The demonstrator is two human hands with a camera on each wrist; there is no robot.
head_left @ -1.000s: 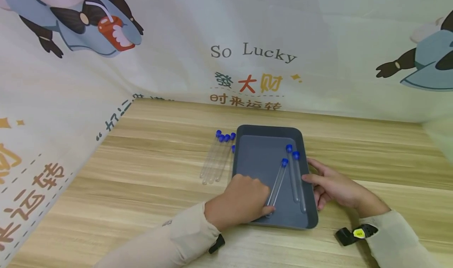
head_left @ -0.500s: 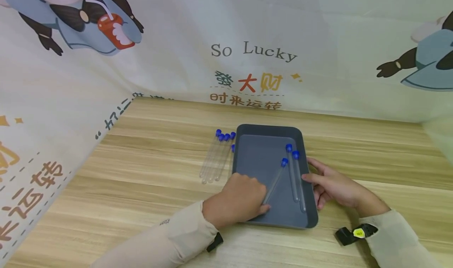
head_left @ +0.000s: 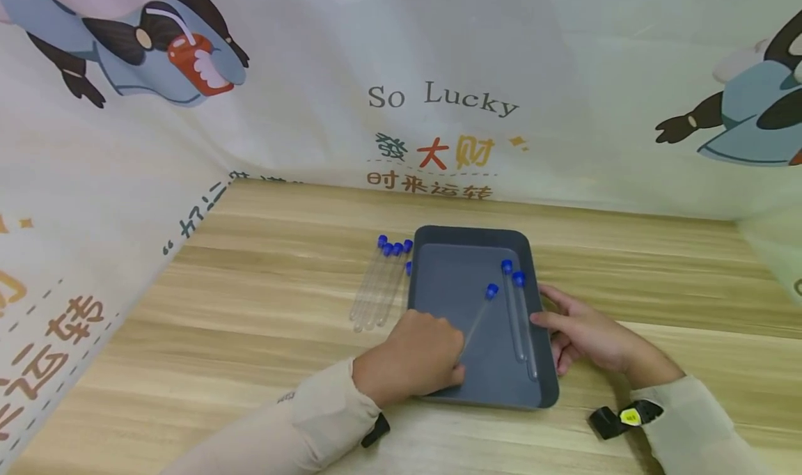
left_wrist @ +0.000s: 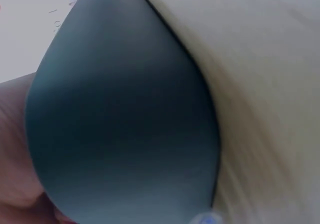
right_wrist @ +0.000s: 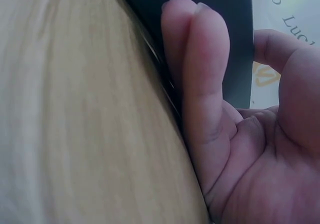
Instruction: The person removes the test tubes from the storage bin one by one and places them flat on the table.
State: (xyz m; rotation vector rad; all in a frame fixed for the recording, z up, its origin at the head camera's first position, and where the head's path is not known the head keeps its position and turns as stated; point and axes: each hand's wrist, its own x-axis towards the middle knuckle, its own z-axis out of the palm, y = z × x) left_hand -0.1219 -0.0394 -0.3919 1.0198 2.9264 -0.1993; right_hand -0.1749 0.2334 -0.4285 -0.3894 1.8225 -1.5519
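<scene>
Over the feed I saw the left hand (head_left: 409, 356) gripping a blue-capped test tube (head_left: 477, 322), slanted across the gray tray (head_left: 447, 276); the right hand (head_left: 589, 336) clasped the tray's right side; two tubes (head_left: 514, 315) lay inside.

the pale backdrop (head_left: 589, 113) bears the printed words "so lucky" (head_left: 443, 97), "發大财" (head_left: 434, 154) and "时来运转" (head_left: 429, 184).
</scene>
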